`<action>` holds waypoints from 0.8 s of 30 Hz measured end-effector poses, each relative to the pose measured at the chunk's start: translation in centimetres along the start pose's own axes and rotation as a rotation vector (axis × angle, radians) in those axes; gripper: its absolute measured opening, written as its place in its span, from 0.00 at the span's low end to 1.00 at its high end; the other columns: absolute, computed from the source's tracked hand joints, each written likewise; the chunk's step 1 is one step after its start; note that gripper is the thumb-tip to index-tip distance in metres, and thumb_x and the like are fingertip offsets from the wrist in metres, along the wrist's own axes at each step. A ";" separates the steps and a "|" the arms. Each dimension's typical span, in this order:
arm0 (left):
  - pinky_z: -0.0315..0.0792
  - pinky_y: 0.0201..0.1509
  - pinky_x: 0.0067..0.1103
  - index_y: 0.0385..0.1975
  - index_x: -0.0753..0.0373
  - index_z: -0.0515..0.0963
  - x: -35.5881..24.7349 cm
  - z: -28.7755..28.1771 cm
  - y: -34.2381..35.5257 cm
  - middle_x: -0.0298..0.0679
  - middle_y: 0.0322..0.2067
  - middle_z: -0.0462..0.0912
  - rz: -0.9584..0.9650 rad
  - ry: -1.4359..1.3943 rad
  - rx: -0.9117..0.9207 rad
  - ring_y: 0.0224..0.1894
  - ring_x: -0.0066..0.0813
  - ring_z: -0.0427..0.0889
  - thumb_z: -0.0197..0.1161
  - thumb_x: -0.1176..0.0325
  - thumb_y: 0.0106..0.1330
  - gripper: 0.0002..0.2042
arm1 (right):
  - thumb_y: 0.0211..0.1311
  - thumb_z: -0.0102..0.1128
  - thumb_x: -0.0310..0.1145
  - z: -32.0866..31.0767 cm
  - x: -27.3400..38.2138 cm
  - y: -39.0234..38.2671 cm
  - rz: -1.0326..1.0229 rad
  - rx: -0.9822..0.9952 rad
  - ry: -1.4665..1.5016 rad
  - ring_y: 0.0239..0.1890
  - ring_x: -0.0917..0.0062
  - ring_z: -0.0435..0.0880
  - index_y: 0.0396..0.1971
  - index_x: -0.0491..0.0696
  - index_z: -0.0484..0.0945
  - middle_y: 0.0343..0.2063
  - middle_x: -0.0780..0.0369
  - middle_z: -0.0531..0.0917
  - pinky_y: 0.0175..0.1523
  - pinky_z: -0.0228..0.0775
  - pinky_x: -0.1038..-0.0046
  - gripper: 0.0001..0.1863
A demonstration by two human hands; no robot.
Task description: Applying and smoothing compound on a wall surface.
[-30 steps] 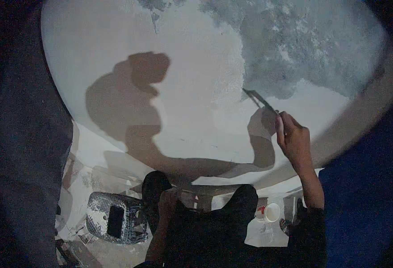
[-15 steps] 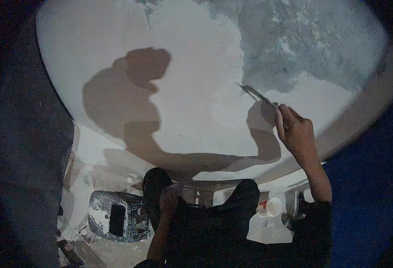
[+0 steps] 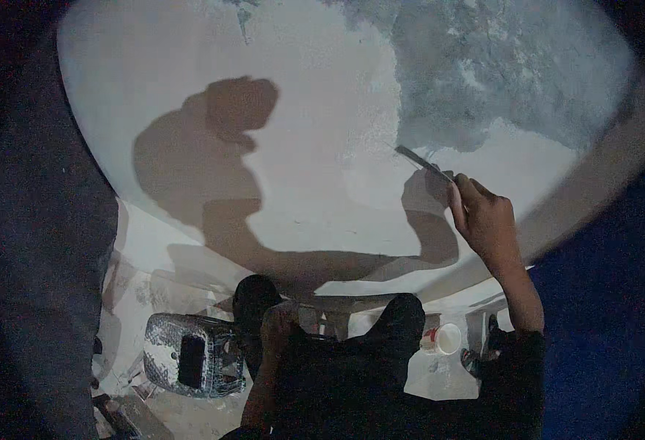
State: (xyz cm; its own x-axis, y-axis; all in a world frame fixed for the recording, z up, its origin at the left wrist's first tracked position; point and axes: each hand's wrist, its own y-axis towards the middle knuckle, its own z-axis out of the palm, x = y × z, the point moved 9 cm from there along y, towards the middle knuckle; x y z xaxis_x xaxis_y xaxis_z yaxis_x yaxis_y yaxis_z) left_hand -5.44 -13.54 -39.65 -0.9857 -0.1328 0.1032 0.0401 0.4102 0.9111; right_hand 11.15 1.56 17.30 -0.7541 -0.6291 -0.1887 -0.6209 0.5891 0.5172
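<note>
A plastered wall (image 3: 322, 154) fills most of the view, coated white over its left and lower parts; a rough grey patch (image 3: 484, 88) takes up its upper right, with a ragged border where the two tones meet. Across the white coat falls a large brown shadow (image 3: 190, 165) of the person, head and bent arm included (the outline of the raised hand shows too). Below, the person's dark trousers (image 3: 337, 374) are seen from above, knees apart and pointing at the wall. Left of them, on the floor, sits a black plastic container (image 3: 165, 352) splashed with white, a rectangular opening in it. The right hand (image 3: 480, 209) is raised before the wall, thumb and fingers clamped on the scraper named last here. The left hand (image 3: 280, 326) is low, beside the left knee; its grip cannot be told. A small white tub (image 3: 432, 339) with a red marking stands right of the right knee. The thin scraper (image 3: 421, 163) slants up and left, its tip near the grey patch's lower-left corner; contact cannot be told.
</note>
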 end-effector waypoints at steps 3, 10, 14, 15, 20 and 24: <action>0.75 0.43 0.34 0.54 0.61 0.65 -0.9 2.4 4.1 0.46 0.54 0.67 0.104 0.025 0.413 0.49 0.41 0.73 0.54 0.58 0.64 0.22 | 0.62 0.51 0.32 0.3 -3.4 -0.9 0.100 -0.011 0.021 0.23 0.60 0.80 0.33 0.44 0.72 0.22 0.54 0.78 0.26 0.72 0.65 0.07; 0.76 0.41 0.35 0.49 0.63 0.69 3.0 -0.7 7.4 0.47 0.48 0.72 -0.379 -0.398 -0.074 0.46 0.45 0.76 0.54 0.62 0.64 0.17 | 0.61 0.53 0.32 0.1 -2.0 -0.8 0.029 -0.028 -0.046 0.23 0.60 0.80 0.37 0.42 0.72 0.23 0.54 0.78 0.25 0.72 0.65 0.09; 0.76 0.43 0.35 0.50 0.64 0.69 2.2 3.1 3.8 0.47 0.48 0.71 -0.318 -0.482 0.640 0.47 0.47 0.75 0.54 0.63 0.64 0.17 | 0.61 0.53 0.32 0.8 -1.6 -1.3 -0.024 -0.016 -0.059 0.21 0.62 0.80 0.38 0.43 0.72 0.23 0.55 0.79 0.23 0.71 0.65 0.09; 0.76 0.45 0.35 0.50 0.64 0.68 1.0 3.1 0.8 0.48 0.49 0.71 -0.045 -0.248 0.606 0.48 0.47 0.75 0.54 0.63 0.64 0.18 | 0.61 0.53 0.32 0.6 -1.0 -0.9 -0.042 -0.018 -0.041 0.21 0.62 0.80 0.38 0.43 0.72 0.23 0.55 0.79 0.23 0.71 0.65 0.09; 0.71 0.53 0.37 0.50 0.67 0.69 -0.3 1.1 2.2 0.49 0.48 0.73 0.070 0.036 0.359 0.50 0.47 0.73 0.54 0.65 0.63 0.18 | 0.61 0.52 0.33 0.7 -2.0 -1.7 -0.037 -0.104 -0.039 0.21 0.62 0.80 0.37 0.45 0.72 0.23 0.56 0.79 0.23 0.70 0.67 0.09; 0.71 0.52 0.37 0.50 0.67 0.69 0.4 2.7 2.9 0.50 0.49 0.72 -0.043 -0.209 0.635 0.51 0.45 0.73 0.54 0.64 0.62 0.18 | 0.61 0.52 0.33 1.1 -2.8 -1.3 -0.005 -0.029 -0.053 0.22 0.62 0.81 0.39 0.46 0.72 0.25 0.56 0.80 0.23 0.72 0.67 0.09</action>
State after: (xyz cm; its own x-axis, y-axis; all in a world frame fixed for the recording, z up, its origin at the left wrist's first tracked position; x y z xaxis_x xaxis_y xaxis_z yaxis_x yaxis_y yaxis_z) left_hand -6.19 -9.94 -38.04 -0.9978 -0.0101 -0.0658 -0.0414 0.8683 0.4944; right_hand 13.84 3.12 16.20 -0.7621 -0.6033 -0.2350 -0.6184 0.5707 0.5403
